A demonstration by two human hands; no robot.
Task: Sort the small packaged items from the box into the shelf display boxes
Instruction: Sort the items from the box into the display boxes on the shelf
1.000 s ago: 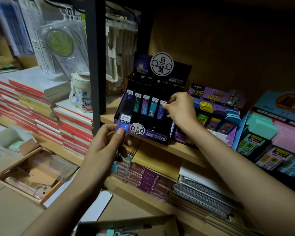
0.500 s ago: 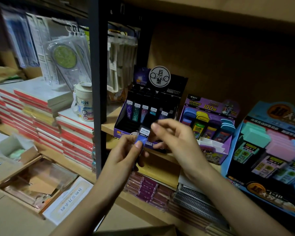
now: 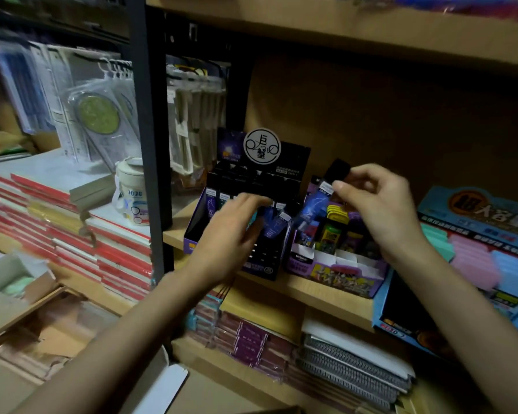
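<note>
My left hand (image 3: 231, 231) is motion-blurred, its grip indeterminate; it hides front slots of the black display box (image 3: 266, 255). I cannot read the packet (image 3: 316, 201) label.

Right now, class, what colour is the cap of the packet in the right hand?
Black, on the packet pinched by the right hand; head view, the only one.

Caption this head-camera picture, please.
Right hand pinches a blue packet beside the black display box; left hand hovers over it.

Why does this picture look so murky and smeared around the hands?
Head view: dim light, the shelf back wall in shadow; head view: motion blur smears the left hand over the black display box; the right hand, pinching a blue packet, is slightly sharper.
</note>
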